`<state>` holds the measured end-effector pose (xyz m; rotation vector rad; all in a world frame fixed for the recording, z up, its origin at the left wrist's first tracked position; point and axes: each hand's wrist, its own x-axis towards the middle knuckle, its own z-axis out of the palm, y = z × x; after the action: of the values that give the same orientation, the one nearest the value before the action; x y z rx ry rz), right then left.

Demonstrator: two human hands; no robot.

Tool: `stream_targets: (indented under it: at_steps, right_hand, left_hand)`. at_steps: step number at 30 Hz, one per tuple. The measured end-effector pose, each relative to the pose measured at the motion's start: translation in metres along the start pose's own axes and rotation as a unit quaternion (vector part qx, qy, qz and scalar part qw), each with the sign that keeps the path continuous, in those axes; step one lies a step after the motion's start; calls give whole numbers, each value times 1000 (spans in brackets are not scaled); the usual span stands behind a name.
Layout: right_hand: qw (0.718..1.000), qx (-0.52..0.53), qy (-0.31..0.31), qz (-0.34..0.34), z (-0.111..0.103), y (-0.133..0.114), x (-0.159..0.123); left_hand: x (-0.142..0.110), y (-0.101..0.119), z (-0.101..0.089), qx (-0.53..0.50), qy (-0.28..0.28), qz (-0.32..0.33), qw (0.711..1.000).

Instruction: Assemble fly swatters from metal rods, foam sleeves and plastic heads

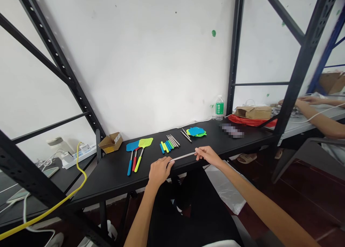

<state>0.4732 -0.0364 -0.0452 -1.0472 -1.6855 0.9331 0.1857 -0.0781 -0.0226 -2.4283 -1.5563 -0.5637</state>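
Observation:
A thin silver metal rod [183, 156] spans between my two hands above the front edge of the black table. My left hand [160, 169] is closed on its left end. Its right end is pinched by my right hand [206, 155]. Behind them lies a row of blue and yellow-green handle grips [166, 146], with several metal rods [173, 141] fanned out beyond. More loose rods [185, 135] lie beside a stack of blue and green fly swatter heads [196, 131]. On the left rest whole fly swatters in blue [132, 146], red [134, 162] and yellow-green [146, 143].
A small cardboard box [110, 143] stands at the table's left end, and a water bottle [219, 108] at the back right. Black rack posts [235, 53] frame both sides. A yellow cable [81, 180] crosses the left. Another person's arm [315, 116] reaches over a neighbouring table.

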Motion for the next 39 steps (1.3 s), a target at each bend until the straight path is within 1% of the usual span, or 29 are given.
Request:
stream_targets:
  at_steps: [5, 11, 17, 30, 39]
  right_hand:
    - [1000, 18, -6, -5, 0, 3, 1]
    - [999, 47, -5, -6, 1, 1, 1]
    - [999, 50, -1, 11, 0, -2, -2]
    - [999, 43, 1, -1, 0, 5, 2]
    - [999, 43, 0, -9, 0, 4, 1]
  left_hand:
    - [0, 0, 1, 11, -5, -12, 1000]
    - [1, -2, 4, 12, 5, -5, 1000]
    - [1, -3, 6, 15, 12, -6, 1000]
    - [0, -2, 4, 7, 12, -8, 1000]
    - [0, -1, 3, 4, 15, -9, 1000]
